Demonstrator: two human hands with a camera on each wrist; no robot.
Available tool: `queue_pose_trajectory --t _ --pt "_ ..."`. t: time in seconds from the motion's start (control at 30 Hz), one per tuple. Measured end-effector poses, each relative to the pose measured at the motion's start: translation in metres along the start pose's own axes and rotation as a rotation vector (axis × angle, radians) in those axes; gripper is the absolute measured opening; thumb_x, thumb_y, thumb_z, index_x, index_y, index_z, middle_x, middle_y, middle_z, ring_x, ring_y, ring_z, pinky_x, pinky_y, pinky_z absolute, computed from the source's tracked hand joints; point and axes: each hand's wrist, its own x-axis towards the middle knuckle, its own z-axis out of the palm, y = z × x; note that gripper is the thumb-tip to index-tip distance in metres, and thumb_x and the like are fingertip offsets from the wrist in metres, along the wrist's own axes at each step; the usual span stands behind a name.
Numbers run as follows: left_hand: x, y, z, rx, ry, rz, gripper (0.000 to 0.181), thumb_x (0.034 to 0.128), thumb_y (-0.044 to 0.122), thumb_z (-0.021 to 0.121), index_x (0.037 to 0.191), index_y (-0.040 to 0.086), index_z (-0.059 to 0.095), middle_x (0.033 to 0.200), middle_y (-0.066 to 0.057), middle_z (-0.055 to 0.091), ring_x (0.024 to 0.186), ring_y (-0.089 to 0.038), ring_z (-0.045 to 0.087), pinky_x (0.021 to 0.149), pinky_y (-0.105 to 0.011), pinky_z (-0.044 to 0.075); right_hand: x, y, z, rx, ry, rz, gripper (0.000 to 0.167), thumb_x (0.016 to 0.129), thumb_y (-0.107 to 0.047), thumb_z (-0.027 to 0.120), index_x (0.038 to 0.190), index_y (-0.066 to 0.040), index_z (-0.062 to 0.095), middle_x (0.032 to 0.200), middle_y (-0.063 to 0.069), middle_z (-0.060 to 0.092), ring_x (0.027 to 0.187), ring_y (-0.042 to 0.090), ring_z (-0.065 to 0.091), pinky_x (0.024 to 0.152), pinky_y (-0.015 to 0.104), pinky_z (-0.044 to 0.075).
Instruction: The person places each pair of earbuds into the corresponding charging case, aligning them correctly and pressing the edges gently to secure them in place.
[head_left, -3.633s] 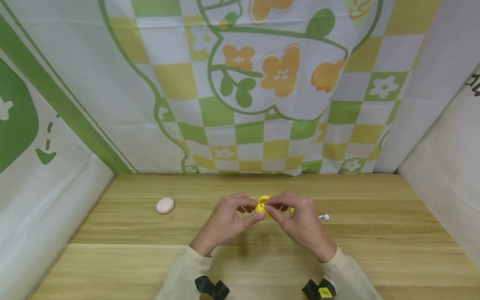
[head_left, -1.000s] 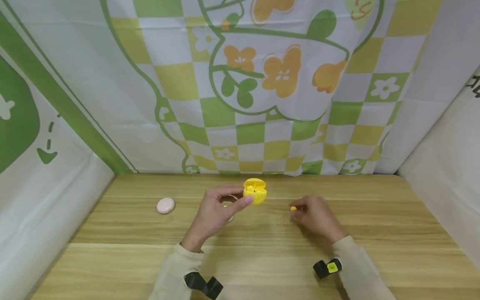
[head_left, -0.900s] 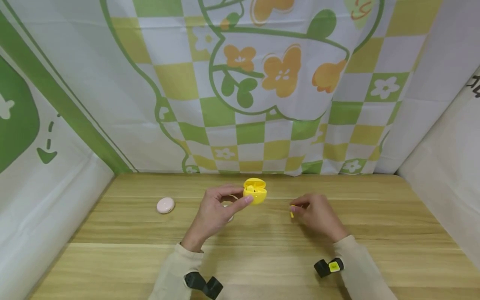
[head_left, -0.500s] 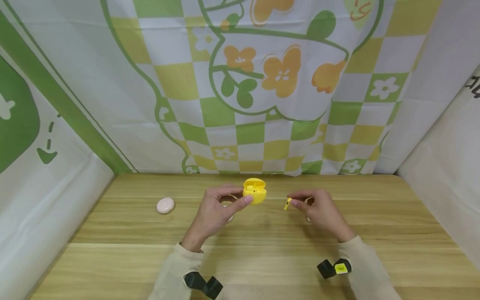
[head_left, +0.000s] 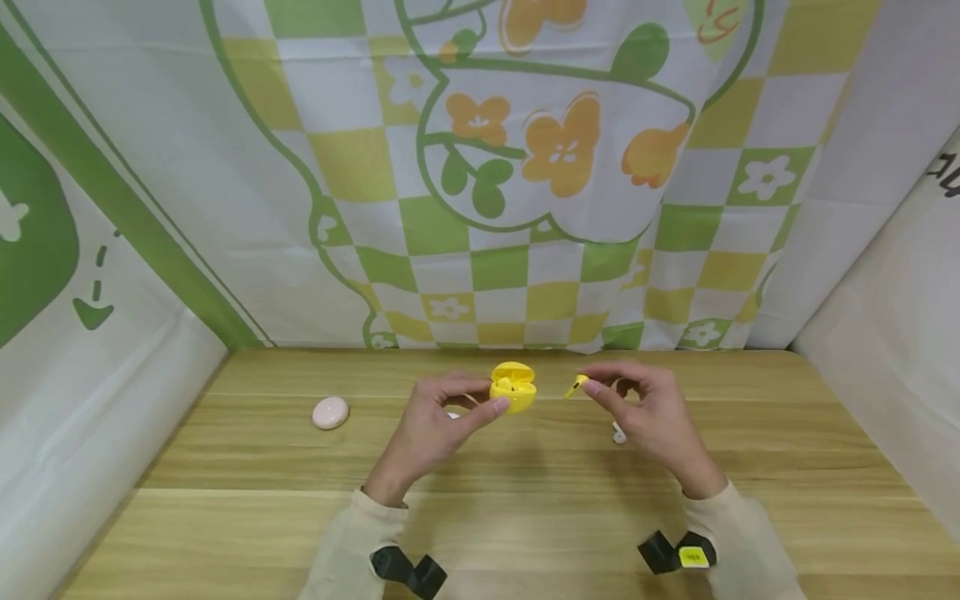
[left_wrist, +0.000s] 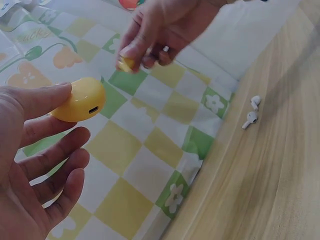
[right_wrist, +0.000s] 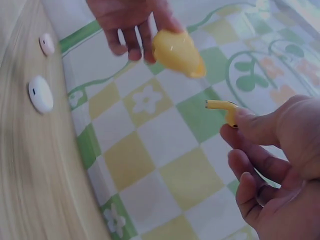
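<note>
In the head view my left hand (head_left: pixel 431 429) holds a yellow earbud case (head_left: pixel 513 397) above the table, its lid up and one yellow earbud seated inside. A charging port shows on the underside of this case in the left wrist view. To its right, my right hand (head_left: pixel 652 412) pinches a loose yellow earbud (right_wrist: pixel 222 106) between thumb and index finger. The earbud's stem points toward the case, and a gap separates the two. Two white earbuds (left_wrist: pixel 251 118) lie on the table, partly hidden under my right hand in the head view.
A pink round case (head_left: pixel 331 412) sits shut on the wooden table (head_left: pixel 225 533) at the left. A white case (right_wrist: pixel 41 95) stands behind my left hand, mostly hidden from the head camera. A patterned cloth (head_left: pixel 450 275) hangs at the table's back edge.
My right hand has taken up the yellow earbud from the table, turned it, and raised it toward the case. A white earbud has come into sight below that hand. The left hand barely moved lately.
</note>
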Motion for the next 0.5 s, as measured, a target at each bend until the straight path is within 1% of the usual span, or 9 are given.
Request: queue_pose_trajectory --t 0.17,0.27,0.37,0.5 --pt "0.000 -0.001 0.003 0.020 -0.016 0.035 0.018 0.0889 0.015 0.080 0.105 0.008 0.080 0.103 0.001 0.075 0.090 -0.017 0.067 0.079 -0.035 0.056 -0.002 -0.012 0.003 0.050 0.051 -0.043 0.016 0.089 0.003 0.075 0.102 -0.006 0.078 0.091 0.006 0.074 0.076 0.013 0.059 0.067 0.022 0.047" --pt "-0.001 -0.001 0.005 0.039 -0.032 0.048 0.018 0.0891 0.016 0.080 0.106 0.009 0.080 0.104 0.004 0.075 0.092 -0.016 0.067 0.081 -0.039 0.056 -0.002 -0.017 0.007 0.068 0.063 -0.080 0.018 0.087 0.006 0.076 0.101 -0.006 0.078 0.090 0.006 0.074 0.077 0.013 0.060 0.067 0.022 0.047" --pt "-0.001 -0.001 0.006 0.062 -0.045 0.049 0.018 0.0895 0.019 0.080 0.106 0.012 0.080 0.105 0.007 0.074 0.095 -0.015 0.067 0.082 -0.041 0.055 -0.002 -0.020 0.011 0.082 0.065 -0.112 0.020 0.086 0.008 0.076 0.100 -0.007 0.078 0.089 0.006 0.073 0.079 0.013 0.061 0.067 0.022 0.047" --pt "-0.001 0.000 0.008 0.089 -0.053 0.057 0.019 0.0899 0.021 0.080 0.107 0.014 0.080 0.107 0.009 0.074 0.097 -0.014 0.067 0.083 -0.037 0.054 -0.003 -0.021 0.016 0.096 0.070 -0.116 0.020 0.086 0.007 0.075 0.100 -0.007 0.078 0.089 0.008 0.073 0.081 0.013 0.062 0.068 0.023 0.047"
